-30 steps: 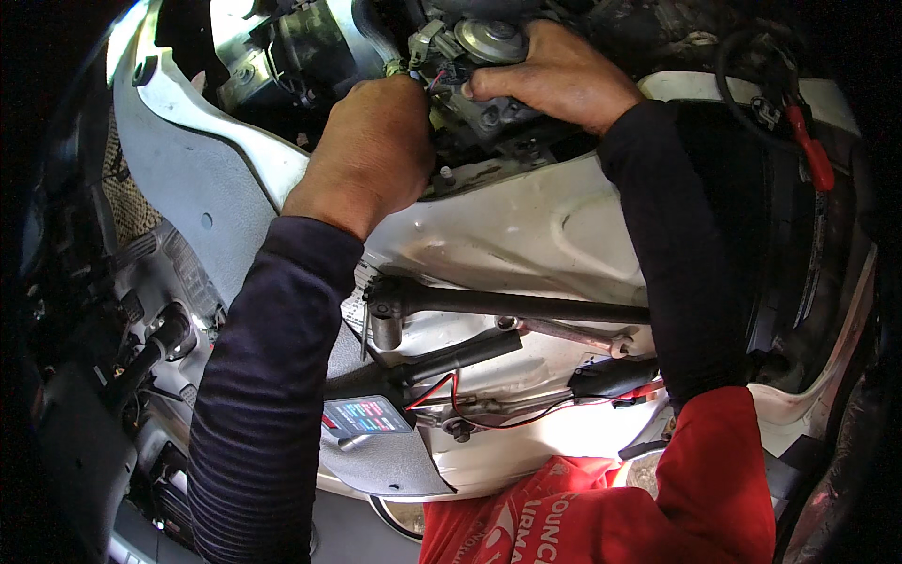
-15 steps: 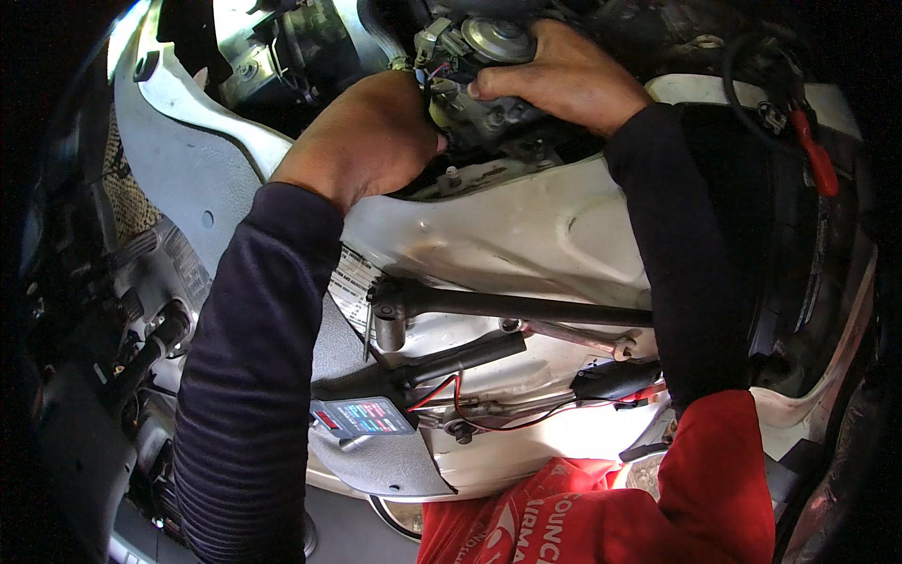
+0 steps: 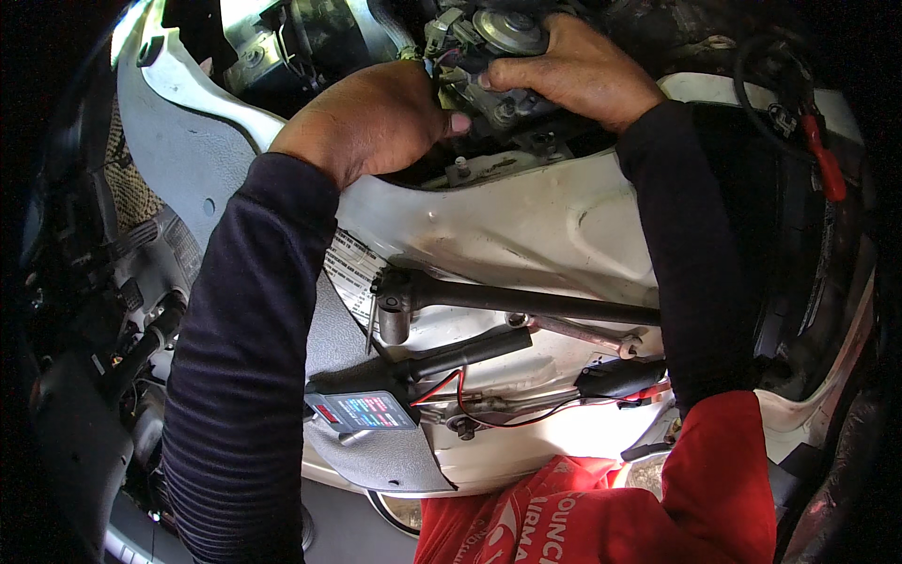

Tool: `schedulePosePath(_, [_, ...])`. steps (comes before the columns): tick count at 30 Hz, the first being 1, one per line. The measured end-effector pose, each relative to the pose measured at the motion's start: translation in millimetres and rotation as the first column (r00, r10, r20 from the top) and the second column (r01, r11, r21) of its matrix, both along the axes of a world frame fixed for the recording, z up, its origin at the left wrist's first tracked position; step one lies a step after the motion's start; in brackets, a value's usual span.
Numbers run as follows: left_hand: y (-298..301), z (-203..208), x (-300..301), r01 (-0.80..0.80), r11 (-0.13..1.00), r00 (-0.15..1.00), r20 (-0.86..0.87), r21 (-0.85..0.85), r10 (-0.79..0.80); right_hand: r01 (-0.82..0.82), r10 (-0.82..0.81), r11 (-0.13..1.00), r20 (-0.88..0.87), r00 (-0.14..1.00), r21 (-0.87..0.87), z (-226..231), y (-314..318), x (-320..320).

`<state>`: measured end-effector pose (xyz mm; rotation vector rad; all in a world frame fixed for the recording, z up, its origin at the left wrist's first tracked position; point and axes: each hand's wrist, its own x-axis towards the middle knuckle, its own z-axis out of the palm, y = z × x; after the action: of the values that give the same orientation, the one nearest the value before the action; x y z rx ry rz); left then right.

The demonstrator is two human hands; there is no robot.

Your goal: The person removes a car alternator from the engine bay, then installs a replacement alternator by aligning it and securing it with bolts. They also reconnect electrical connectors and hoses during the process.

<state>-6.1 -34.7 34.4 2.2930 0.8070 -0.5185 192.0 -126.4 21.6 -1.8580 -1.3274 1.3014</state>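
Note:
At the top, my right hand (image 3: 587, 75) wraps round a metal engine part with a round, dull silver cap (image 3: 510, 31). Its thumb presses beside a small black connector (image 3: 477, 62); the other fingers are hidden behind the part. My left hand (image 3: 371, 122) reaches into the engine bay just left of it, back of the hand up. Its thumb sticks out toward the metal housing (image 3: 505, 108), while its other fingers are out of sight, so its grip cannot be made out. Thin wires (image 3: 442, 64) run between the two hands.
Below my arms, a long dark socket wrench (image 3: 526, 299), a combination wrench (image 3: 583, 334) and a grey tester (image 3: 362, 412) with red and black leads lie on a pale metal panel (image 3: 536, 211). A red-handled clamp (image 3: 822, 160) hangs at the right. Grey trim (image 3: 183, 150) runs along the left.
My left hand has shifted slightly up, and its thumb now shows clear of the palm. My right hand stays on the metal part, a little further right in view.

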Motion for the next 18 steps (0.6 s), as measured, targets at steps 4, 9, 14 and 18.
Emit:
schedulePosePath(4, [1.1,-1.0,-1.8,-0.002,1.0,0.999,0.049,-0.009,0.002,0.042,-0.043,0.999,0.051,0.998,0.021,0.8,3.5,-5.4])
schedulePosePath(9, [7.5,2.9,-6.5,0.185,0.98,0.974,0.121,0.073,-0.193,-0.037,0.037,0.998,0.011,0.999,-0.05,6.6,3.2,2.8])
schedulePosePath(14, [3.6,2.4,-2.8,-0.022,0.999,1.0,-0.006,0.025,0.022,0.067,-0.062,0.997,0.123,0.99,-0.037,6.4,2.4,-5.2])
schedulePosePath(18, [3.7,2.6,1.7,-0.002,0.999,0.998,-0.065,0.038,0.004,0.063,-0.06,0.995,0.047,0.997,-0.073,7.5,3.5,-6.3])
